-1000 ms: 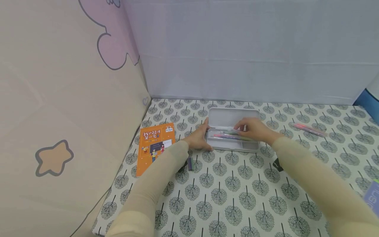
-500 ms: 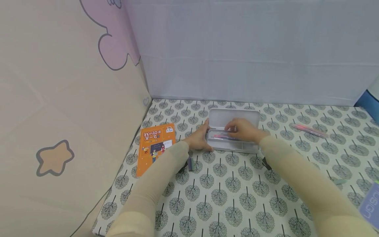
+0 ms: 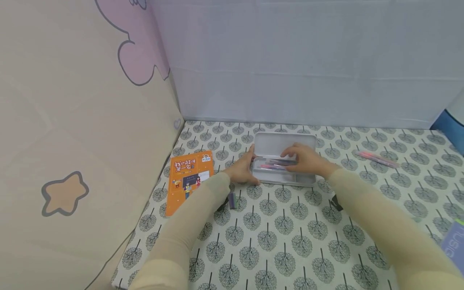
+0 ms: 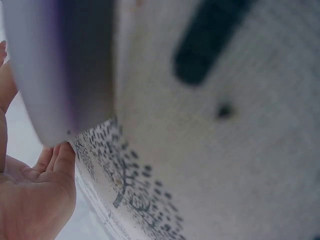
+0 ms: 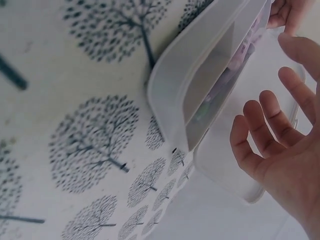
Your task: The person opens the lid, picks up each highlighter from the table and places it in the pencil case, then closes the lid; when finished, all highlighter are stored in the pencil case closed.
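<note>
A pale grey pencil case (image 3: 277, 177) lies with its lid (image 3: 270, 143) folded back. Several pens (image 3: 274, 166), pink and dark ones among them, lie in its long compartment. At the case's left end is my left hand (image 3: 241, 169), thumb and fingers spread apart and touching its edge. Over the right part of the case hovers my right hand (image 3: 308, 160). The right wrist view shows that hand's fingers (image 5: 270, 127) loosely bent, apart from the case and holding nothing. The smaller right compartment of the case is partly under the hand.
An orange book (image 3: 188, 179) lies left of the case. Near my left wrist sits a small purple-and-green block (image 3: 232, 200). More pens (image 3: 378, 159), pinkish, lie at the right. A purple packet (image 3: 454, 245) is at the right edge. Behind the table hangs a pale cloth (image 3: 304, 64).
My right hand held a greenish pen above the case, moved left and down into it, then let go and drew back right. The left hand stays at the case's left end.
</note>
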A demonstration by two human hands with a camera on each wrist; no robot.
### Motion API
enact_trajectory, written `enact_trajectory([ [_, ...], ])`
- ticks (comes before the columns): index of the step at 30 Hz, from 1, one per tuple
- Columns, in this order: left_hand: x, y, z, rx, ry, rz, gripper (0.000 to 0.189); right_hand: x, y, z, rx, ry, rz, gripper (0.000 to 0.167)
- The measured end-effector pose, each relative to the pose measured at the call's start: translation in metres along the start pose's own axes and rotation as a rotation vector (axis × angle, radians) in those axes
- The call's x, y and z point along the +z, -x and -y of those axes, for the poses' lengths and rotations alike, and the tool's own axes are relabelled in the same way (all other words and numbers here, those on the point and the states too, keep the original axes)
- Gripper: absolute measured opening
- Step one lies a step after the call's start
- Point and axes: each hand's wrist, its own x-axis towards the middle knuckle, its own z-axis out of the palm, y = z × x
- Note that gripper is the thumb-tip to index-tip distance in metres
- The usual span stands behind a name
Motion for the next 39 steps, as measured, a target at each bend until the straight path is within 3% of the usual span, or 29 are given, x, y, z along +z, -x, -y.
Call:
enact_trajectory([
  [14,-0.001,0.003,-0.002,0.001,-0.018,-0.001,0.145,-0.013,0.051,-0.012,0.056,-0.051,0.016,0.049],
  [25,-0.001,0.001,-0.001,0.002,0.006,0.001,0.147,-0.022,0.094,-0.022,0.024,-0.028,0.007,0.049],
  [34,-0.001,0.003,-0.003,-0.010,0.009,0.002,0.146,-0.027,0.122,-0.026,0.018,0.013,-0.043,0.047],
  [39,-0.001,0.003,-0.003,-0.009,-0.003,-0.001,0.146,-0.029,0.136,-0.031,-0.028,0.009,-0.073,0.046],
])
